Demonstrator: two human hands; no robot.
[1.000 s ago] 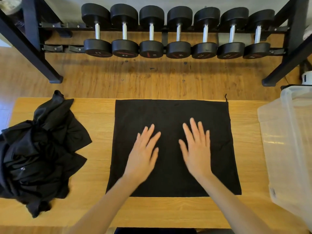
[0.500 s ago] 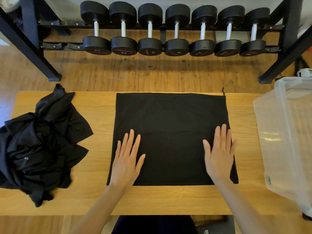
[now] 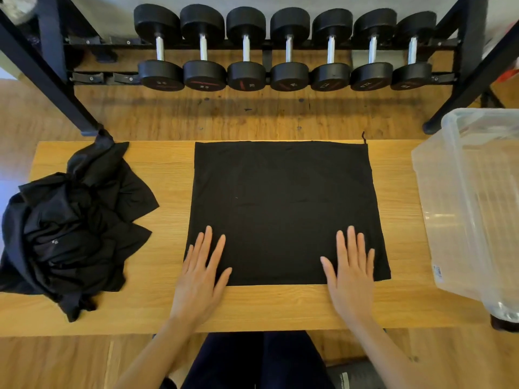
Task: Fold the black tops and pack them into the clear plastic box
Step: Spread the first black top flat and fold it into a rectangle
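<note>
Black top (image 3: 283,209) lies part-folded, flat at frame centre on the table (image 3: 280,307), left hand (image 3: 200,272) and right hand (image 3: 351,272) open-fingered on its lower corners; unfolded pile (image 3: 70,228) left, clear plastic box (image 3: 477,209) right apparently empty.

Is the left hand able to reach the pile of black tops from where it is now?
Probably yes. The left hand lies flat at the near left corner of the spread top, and only bare table separates it from the pile.

both hands, left hand (image 3: 200,272) and right hand (image 3: 349,272), have slid from the centre of the black top (image 3: 283,203) to its near corners.
</note>
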